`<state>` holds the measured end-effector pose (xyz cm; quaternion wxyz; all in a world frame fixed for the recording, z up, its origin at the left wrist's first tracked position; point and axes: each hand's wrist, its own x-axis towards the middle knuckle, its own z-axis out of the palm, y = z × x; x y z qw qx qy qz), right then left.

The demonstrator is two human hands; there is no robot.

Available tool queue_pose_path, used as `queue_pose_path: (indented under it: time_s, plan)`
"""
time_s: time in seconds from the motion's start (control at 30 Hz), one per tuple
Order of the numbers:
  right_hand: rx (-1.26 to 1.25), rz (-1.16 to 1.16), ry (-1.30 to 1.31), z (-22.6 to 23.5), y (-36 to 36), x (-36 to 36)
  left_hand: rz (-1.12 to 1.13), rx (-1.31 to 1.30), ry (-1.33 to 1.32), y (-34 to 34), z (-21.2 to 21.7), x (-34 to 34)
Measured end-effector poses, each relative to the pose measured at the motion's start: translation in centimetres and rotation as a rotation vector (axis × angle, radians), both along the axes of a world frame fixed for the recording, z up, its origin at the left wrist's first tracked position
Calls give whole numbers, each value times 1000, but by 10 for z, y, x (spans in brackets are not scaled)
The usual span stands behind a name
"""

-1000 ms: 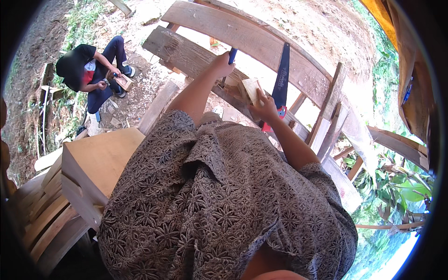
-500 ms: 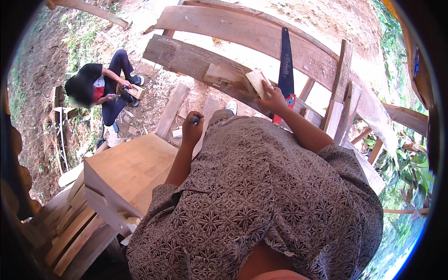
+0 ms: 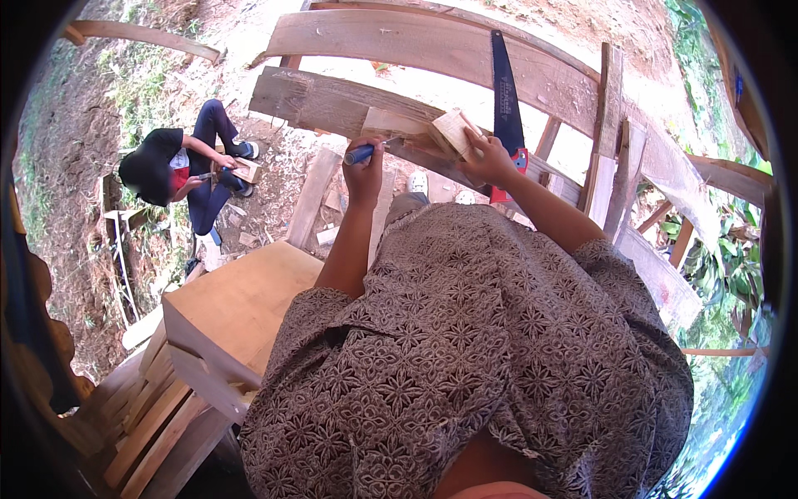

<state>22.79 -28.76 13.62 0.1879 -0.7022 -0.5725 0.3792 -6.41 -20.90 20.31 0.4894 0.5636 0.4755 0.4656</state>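
In my left hand (image 3: 366,162) is a hand tool with a thick blue handle (image 3: 358,155). A short bit of its metal shaft points right, toward a pale wooden block (image 3: 455,131); whether the tip touches the block I cannot tell. My right hand (image 3: 489,160) grips that block at its right side, with fingers over its edge. The block is tilted above a weathered plank (image 3: 324,101), beside a flat light piece of wood (image 3: 395,122) lying there. A handsaw (image 3: 506,96) with a dark blade and red handle lies just right of my right hand.
A long board (image 3: 382,41) runs behind the plank, with upright posts (image 3: 605,125) at the right. Left of me stands a plywood-topped box (image 3: 241,291) beside stacked boards (image 3: 154,432). At the far left another person (image 3: 195,166) sits on the ground, working on a small wooden piece.
My left hand has risen and moved right with the blue-handled tool, toward the block. The tool's shaft now points at the block. My right hand still grips the block.
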Motion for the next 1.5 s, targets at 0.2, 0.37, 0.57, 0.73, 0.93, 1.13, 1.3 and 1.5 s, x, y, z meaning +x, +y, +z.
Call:
queue_pose_path:
  time_s: [0.2,0.37,0.57,0.73,0.93,1.13,1.3,1.5]
  plan:
    - [-79,2,-62,0,3,3,4,40,38,-2,-9,4]
    - [-132,7,-66,6,8,3,-12,46,10,0,-17,0]
    - [-120,13,-65,12,7,0,-7,29,-50,-3,-17,-1]
    - [-102,24,-59,8,6,2,46,96,-48,-4,-21,-4]
    - [-130,32,-79,6,6,3,44,72,-112,-4,-19,-4]
    - [-76,69,-103,4,6,7,-17,106,-24,5,-22,-4]
    - [-260,7,-23,90,36,-7,-60,131,-71,11,-26,-7]
    - [660,234,88,252,72,-63,-110,181,145,17,-14,3]
